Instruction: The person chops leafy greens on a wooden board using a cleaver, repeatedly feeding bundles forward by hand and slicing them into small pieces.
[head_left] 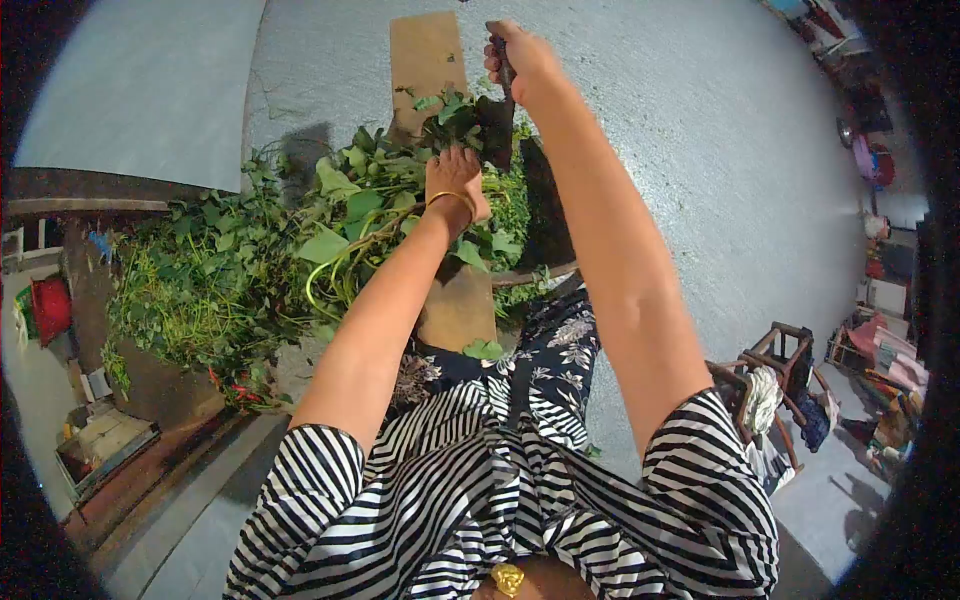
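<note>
My left hand (458, 180), with a bangle at the wrist, presses down on a bunch of leafy green vines (365, 190) lying across a wooden board (428, 50). In my right hand (520, 60) is the dark handle of a large knife (495, 130). The blade points down beside the board, just right of my left hand's fingers, close to the leaves. Chopped greens (512, 215) lie right of the board, partly hidden by my left hand, in what looks like a dark container (545, 215).
A big heap of vines (210, 280) spreads to the left. A metal tray (105, 445) and a red object (50, 308) are at the far left. On the right stand a wooden stool (780, 350) with white cord (762, 400) and piled household items (885, 360).
</note>
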